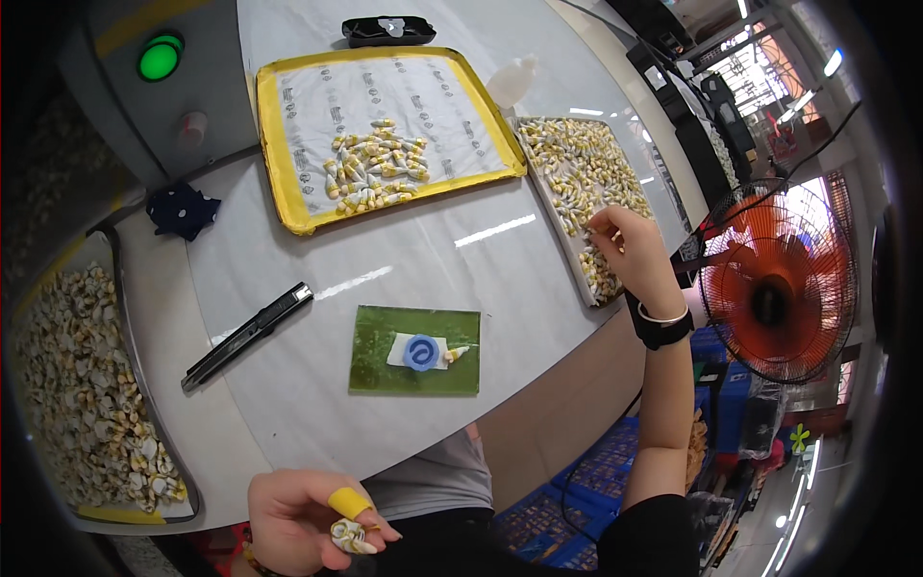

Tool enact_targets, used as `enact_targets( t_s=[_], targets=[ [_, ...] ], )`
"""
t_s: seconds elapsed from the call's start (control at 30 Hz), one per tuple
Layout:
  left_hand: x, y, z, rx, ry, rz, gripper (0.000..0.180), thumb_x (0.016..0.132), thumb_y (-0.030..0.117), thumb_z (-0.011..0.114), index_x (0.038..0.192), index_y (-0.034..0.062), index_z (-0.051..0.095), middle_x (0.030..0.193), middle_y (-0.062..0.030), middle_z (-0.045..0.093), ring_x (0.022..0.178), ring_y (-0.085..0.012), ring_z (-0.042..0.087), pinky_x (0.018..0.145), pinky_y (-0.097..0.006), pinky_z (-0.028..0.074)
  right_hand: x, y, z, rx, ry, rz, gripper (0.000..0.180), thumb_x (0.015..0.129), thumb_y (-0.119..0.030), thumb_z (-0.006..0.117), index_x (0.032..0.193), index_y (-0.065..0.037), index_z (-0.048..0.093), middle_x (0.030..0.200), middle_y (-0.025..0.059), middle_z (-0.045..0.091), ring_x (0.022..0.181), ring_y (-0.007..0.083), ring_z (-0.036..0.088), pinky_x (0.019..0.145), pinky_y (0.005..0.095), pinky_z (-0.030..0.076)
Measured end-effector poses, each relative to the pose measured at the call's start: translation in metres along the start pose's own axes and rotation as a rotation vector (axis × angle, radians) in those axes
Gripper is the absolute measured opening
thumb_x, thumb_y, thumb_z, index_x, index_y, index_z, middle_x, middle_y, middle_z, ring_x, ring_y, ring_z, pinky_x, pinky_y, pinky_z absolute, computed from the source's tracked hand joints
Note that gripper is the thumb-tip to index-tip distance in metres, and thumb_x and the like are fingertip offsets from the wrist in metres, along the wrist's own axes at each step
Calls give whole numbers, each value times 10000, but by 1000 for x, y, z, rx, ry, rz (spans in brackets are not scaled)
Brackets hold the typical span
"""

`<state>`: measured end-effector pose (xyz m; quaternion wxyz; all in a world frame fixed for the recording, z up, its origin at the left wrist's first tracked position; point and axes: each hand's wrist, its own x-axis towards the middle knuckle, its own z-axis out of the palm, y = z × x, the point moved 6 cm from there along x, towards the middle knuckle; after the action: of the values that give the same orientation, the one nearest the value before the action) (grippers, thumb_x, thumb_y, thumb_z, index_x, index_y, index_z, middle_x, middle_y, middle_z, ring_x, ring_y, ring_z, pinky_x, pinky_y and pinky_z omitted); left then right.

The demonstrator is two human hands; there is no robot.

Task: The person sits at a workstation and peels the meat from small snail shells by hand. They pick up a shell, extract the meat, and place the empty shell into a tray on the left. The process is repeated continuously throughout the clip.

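My left hand [306, 517], low in the view, is curled around a few small white shell-like pieces [352, 537]; a yellow band [348, 502] wraps one of its fingertips. My right hand [630, 248] reaches over the near part of a narrow tray [561, 234], thumb and fingers drawn together. That tray is filled with small tapered white-and-yellow pieces [586, 159]. Whatever the right fingertips pinch, if anything, is too small to tell. Between the hands lies a green plate [380, 375] bearing a blue disc with a dark spiral [421, 353] and one tapered white-and-yellow piece [458, 354].
A yellow-rimmed tray [288, 207] holds a pile of tapered pieces on printed paper. At left, another tray [130, 332] is heaped with white shell-like pieces. A black cutter knife [248, 337] and dark dotted cloth [183, 210] lie on the table. An orange fan [777, 279] stands at right.
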<state>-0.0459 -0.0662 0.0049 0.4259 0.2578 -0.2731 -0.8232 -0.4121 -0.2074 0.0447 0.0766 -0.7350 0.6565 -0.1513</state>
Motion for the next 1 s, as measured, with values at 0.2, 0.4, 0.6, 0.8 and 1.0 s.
enact_targets(
  t_s=[0.2,0.4,0.6,0.8,1.0],
  targets=[
    [-4,10,6,-33,29,75,367,777,211,777,972,-38,589,799,-130,642,700,-187,627,675,-326,539,-11,-46,-21,83,191,-117,99,794,57,604,883,14,599,795,120,614,686,261,603,613,322,481],
    [0,0,-7,-39,-51,117,353,717,97,805,957,-104,640,873,-201,663,827,-237,653,714,-310,533,-41,-165,3,197,-66,-565,265,739,52,609,997,-10,619,851,114,614,749,260,613,639,320,499],
    [-4,7,-6,-116,-29,205,353,710,52,802,975,-106,631,884,-216,660,810,-234,658,709,-301,541,-41,-189,37,167,-232,-701,239,701,-70,628,927,-2,593,876,88,584,819,232,583,671,313,508],
    [-8,12,-10,-116,75,276,343,695,38,811,953,-90,626,870,-213,661,799,-232,669,700,-300,549,-39,-196,43,-15,-232,-782,187,677,-73,608,846,-17,553,793,73,529,759,217,551,645,298,502],
    [-11,33,-2,477,60,656,308,747,100,783,958,-47,612,837,-164,663,714,-207,646,665,-310,534,-41,-205,51,-39,-205,-810,240,650,-92,610,872,-15,560,802,75,533,772,214,551,645,281,496]
  ],
)
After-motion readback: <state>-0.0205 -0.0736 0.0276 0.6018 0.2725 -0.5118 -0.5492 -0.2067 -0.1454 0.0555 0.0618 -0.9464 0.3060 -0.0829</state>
